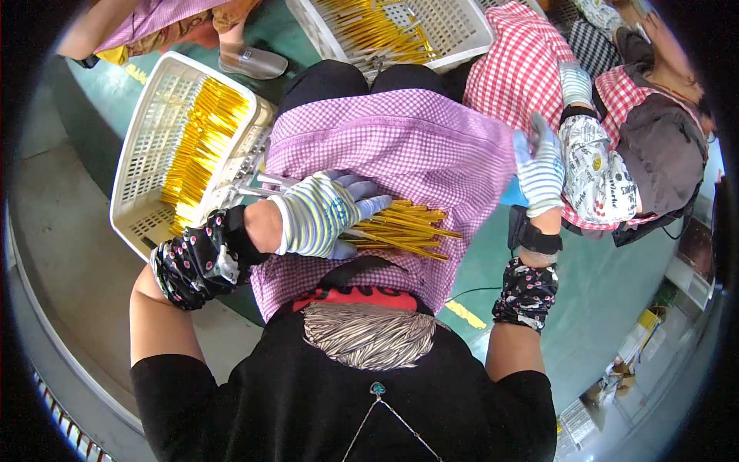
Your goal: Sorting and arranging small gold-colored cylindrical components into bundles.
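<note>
A bundle of thin gold rods [404, 227] lies across the pink checked apron [400, 146] on my lap. My left hand [323, 212], in a striped knit glove, is laid over the bundle, thumb on the near side and fingers on the far side. Silver tubular ends [265, 183] stick out to the left of it. At the right edge of the apron is my right hand [539, 165], gloved the same way. Its fingers point away from me, apart, with no rod showing in them. A blue patch [513, 192] shows beside its palm; I cannot tell what it is.
To my left a tilted white plastic crate [129, 173] holds many gold rods. Another white crate [469, 35] with rods stands beyond my knees. A person in a red checked apron [516, 58] sits close on the right; another person's shoe [254, 63] is at the far left.
</note>
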A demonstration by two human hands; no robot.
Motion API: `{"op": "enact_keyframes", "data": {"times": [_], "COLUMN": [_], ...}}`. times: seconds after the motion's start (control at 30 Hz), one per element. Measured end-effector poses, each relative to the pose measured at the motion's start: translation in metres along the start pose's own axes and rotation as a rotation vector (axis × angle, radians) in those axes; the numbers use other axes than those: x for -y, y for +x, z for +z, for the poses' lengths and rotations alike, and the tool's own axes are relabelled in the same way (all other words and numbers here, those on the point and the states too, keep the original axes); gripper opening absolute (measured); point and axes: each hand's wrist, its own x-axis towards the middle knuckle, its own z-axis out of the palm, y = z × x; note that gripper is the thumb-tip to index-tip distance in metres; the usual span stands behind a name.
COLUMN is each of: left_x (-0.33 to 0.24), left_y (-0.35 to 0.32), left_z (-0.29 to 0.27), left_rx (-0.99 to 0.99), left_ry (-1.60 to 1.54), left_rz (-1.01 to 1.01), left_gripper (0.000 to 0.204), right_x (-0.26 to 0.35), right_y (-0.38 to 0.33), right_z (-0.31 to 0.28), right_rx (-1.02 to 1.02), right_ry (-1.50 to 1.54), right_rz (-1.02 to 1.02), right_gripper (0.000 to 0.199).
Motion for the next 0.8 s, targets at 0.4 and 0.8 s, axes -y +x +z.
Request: {"op": "enact_keyframes", "data": {"times": [0.4,0.8], "left_x": [0.046,0.076], "left_y": [-0.026,-0.035], "left_z": [-0.068,-0.065], "left_rx": [-0.553,-0.829], "left_ry": [0.020,-0.095], "left_rz": [-0.398,-0.663], "left_gripper": [0.047,0.026], "right_x": [0.115,0.126], "right_y": [0.036,0.023], "right_z": [0.063,0.069], "right_rx": [0.334,0.074], "right_ry": [0.056,0.256], "right_rz": [-0.362,-0.419], "right_gripper": [0.037,0.019]}}
